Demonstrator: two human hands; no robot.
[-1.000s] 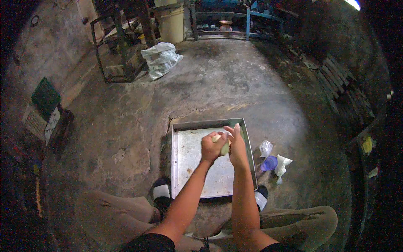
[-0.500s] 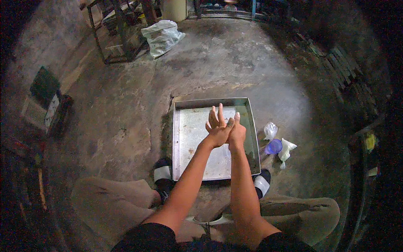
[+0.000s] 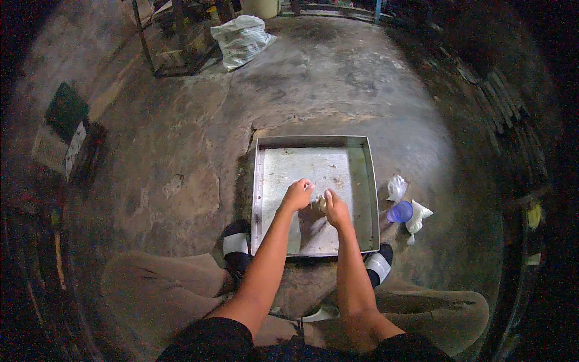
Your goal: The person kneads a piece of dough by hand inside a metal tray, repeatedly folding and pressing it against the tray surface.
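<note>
A square metal tray (image 3: 314, 141) lies on the floor between my feet, and both hands are over it. My left hand (image 3: 301, 194) is closed, fingertips pinched together with small pale bits at them; whatever else it holds is too small to make out. Just right of it, my right hand (image 3: 332, 206) is closed around a pale, dough-like lump (image 3: 321, 202), partly hidden by the fingers. Beside the tray's right side are a purple cup (image 3: 400, 212), a small clear plastic bag (image 3: 396, 187) and a bag of white material (image 3: 417, 217).
Sandalled feet (image 3: 379, 265) flank the tray's near corners. Farther back are a large pale sack (image 3: 241, 41), a dark metal frame (image 3: 151, 51) and a pale bucket (image 3: 260, 7). A green panel (image 3: 66, 110) leans at the left; dark slatted boards (image 3: 503, 105) lie along the right.
My hands, earlier pressed together with some fingers raised, have separated slightly, both now closed and lower over the tray. The camera has tilted downward, so the background sits higher in view.
</note>
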